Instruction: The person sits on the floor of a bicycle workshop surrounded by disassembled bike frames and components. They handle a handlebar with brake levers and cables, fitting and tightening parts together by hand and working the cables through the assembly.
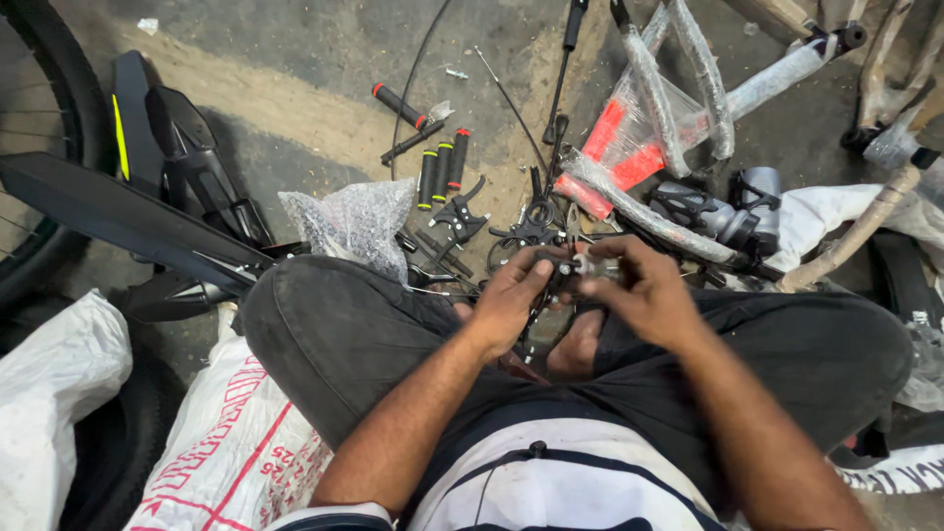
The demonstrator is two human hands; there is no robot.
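Observation:
I sit cross-legged on the floor. My left hand (511, 295) and my right hand (639, 290) meet above my lap, both gripping a small black and silver brake part (575, 265). The fingers of both hands close round it, and a thin cable runs from it toward the floor. Just beyond my hands lie black brake levers (460, 216) and a black bracket (536, 224).
Several black handlebar grips (442, 167) with red ends lie ahead. A bubble-wrap bag (356, 221) sits on my left knee. A wrapped bicycle frame (654, 138) lies at the right, black mudguards (128, 211) and a tyre (44, 108) at the left, white sacks (59, 393) at the lower left.

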